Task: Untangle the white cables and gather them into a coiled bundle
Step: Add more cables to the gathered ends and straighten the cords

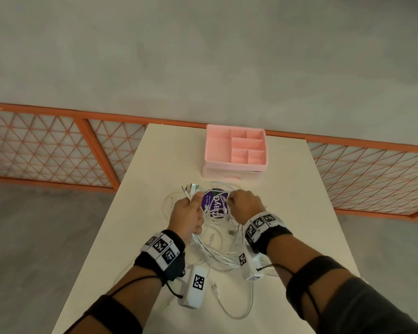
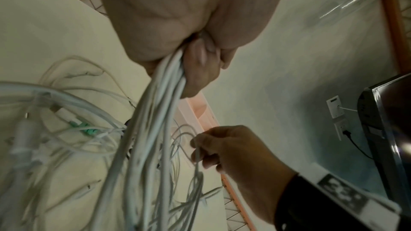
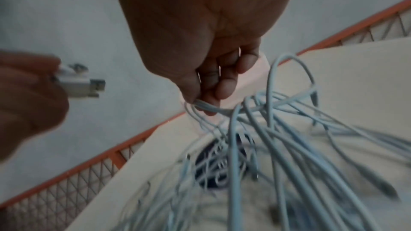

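A tangle of thin white cables lies on the cream table, partly over a purple round disc. My left hand grips a thick bunch of the cables; their plug ends stick out above the fist. My right hand pinches a few strands between thumb and fingers, lifted over the disc. One loose cable with a plug trails toward the near edge.
A pink compartment organizer stands at the far middle of the table. An orange mesh railing runs behind and beside the table. Bare tabletop lies to the right of the hands.
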`<control>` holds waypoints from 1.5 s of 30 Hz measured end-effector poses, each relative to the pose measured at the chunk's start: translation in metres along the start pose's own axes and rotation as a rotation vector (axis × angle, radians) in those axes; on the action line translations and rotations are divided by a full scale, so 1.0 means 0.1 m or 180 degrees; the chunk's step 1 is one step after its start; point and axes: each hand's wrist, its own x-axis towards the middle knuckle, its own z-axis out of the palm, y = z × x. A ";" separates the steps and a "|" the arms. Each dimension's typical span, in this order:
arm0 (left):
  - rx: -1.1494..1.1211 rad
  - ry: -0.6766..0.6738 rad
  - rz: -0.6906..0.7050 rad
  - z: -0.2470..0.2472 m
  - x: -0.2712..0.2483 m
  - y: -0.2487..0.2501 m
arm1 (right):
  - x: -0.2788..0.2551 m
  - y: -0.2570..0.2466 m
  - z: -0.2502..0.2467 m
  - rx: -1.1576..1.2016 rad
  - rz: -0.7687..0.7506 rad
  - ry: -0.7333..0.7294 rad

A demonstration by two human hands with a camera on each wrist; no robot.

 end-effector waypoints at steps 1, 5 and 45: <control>-0.0025 -0.0005 0.0023 0.02 0.00 0.03 | 0.00 0.00 -0.13 0.0084 -0.0020 0.0105; -0.0094 -0.0080 0.0175 0.11 -0.04 0.13 | -0.05 -0.01 -0.51 0.1013 -0.0291 0.0692; -0.1647 -0.0507 -0.0104 0.10 -0.01 0.27 | -0.74 0.80 0.17 0.0907 0.0142 0.0201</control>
